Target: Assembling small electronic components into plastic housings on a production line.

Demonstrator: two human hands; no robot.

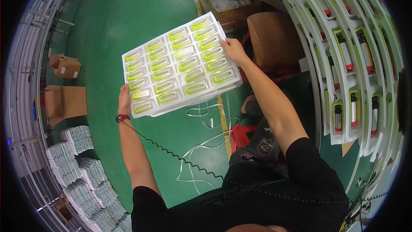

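Observation:
Both my hands hold up a white plastic tray [174, 67], tilted, above the green floor. Rows of long wells fill it, most with yellow-green liners [188, 65]; a few look paler. A second tray edge shows beneath, so it appears to be a small stack. My left hand [124, 101] grips the left edge near its lower corner, fingers mostly hidden underneath. On the opposite side, my right hand [235, 52] is closed round the right edge, thumb on top. A dark red wrist strap [123, 117] with a coiled black cord [171, 152] circles my left wrist.
At right stand white trays [343, 83] holding cylindrical devices with red ends. A brown woven chair back [272, 38] and red stool [242, 136] are nearby. Cartons [66, 103] and stacked white trays [79, 180] line the left. Loose white strapping [193, 148] lies on the floor.

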